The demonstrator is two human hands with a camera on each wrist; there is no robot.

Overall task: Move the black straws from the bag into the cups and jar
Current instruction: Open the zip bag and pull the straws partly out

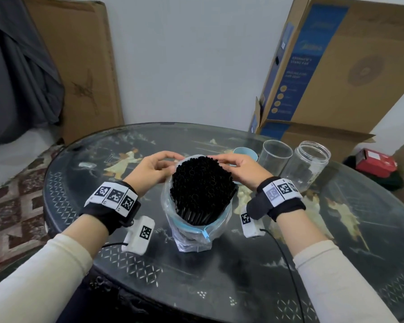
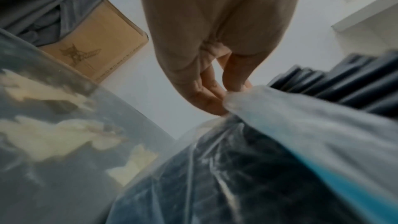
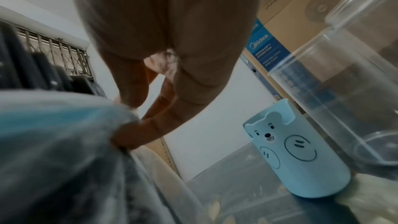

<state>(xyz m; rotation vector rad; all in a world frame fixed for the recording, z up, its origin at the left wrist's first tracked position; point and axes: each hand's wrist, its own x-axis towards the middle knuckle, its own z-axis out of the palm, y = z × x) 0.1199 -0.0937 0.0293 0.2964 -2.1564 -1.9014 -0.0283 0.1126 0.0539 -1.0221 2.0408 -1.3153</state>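
standing upright near the middle of the round dark table (image 1: 84, 229), a clear zip bag (image 1: 191, 234) holds a thick bundle of black straws (image 1: 202, 185), their open ends rising above the pushed-down plastic. from the head view the left hand (image 1: 151, 170) sits at the bag's left far edge and the right hand (image 1: 239, 170) at its right far edge, both with fingers curled onto the plastic rim beside the straw tops. to the right and farther off stand a pale blue cup (image 1: 245, 153), partly hidden behind the right hand, then a clear cup (image 1: 275, 157), then a clear jar (image 1: 309, 167); none shows straws inside. a tall cardboard box (image 1: 331, 66) leans against the wall behind them, and a flat carton (image 1: 79, 66) stands at the far left.

from the left wrist view, the left hand's fingers (image 2: 206, 98) and thumb pinch the bunched edge of the bag (image 2: 301, 125), with straws (image 2: 344, 88) showing dark just to the right.

from the right wrist view, the right hand's fingers (image 3: 150, 129) are curled down onto the bag's rim (image 3: 53, 125) and grasp the plastic, straws (image 3: 32, 71) on the left. the blue cup (image 3: 301, 156), printed with a bear face, stands upright on the table to the right, and the clear cup (image 3: 344, 91) is just beside it.
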